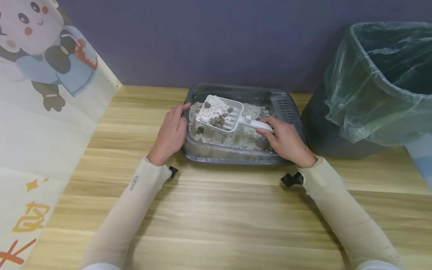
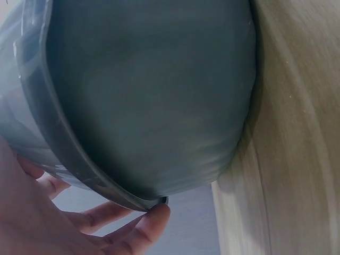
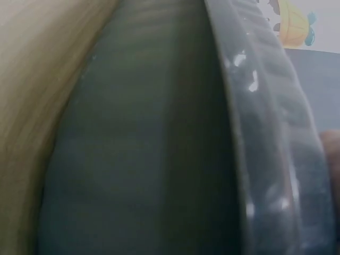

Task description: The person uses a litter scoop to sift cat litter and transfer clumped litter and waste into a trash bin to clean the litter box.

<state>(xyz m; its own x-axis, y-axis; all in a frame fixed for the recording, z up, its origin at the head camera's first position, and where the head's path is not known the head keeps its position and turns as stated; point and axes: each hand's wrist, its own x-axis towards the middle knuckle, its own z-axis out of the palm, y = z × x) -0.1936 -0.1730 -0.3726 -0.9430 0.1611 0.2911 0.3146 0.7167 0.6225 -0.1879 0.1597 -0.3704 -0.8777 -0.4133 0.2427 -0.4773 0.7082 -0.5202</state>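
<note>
My right hand (image 1: pixel 285 140) grips the handle of a white slotted litter scoop (image 1: pixel 256 123). The scoop is over the grey litter box (image 1: pixel 229 155), its basket toward the left side. White granules (image 1: pixel 213 108) and several brown-grey clumps (image 1: pixel 217 122) lie in it. Greyish litter (image 1: pixel 246 140) covers the box floor, with a few dark lumps in it. At the box's left end, my left hand (image 1: pixel 170 131) holds the rim. In the left wrist view its fingers (image 2: pixel 151 223) touch the rim's edge. Mostly the box's outer wall (image 3: pixel 117 149) fills the right wrist view.
A grey trash bin (image 1: pixel 320 120) with a clear plastic liner (image 1: pixel 357 108) stands right beside the box. Behind the wooden tabletop (image 1: pixel 216 217) rises a dark purple-grey wall (image 1: pixel 209 41). A white panel with cartoon pictures (image 1: pixel 50 142) borders the left side.
</note>
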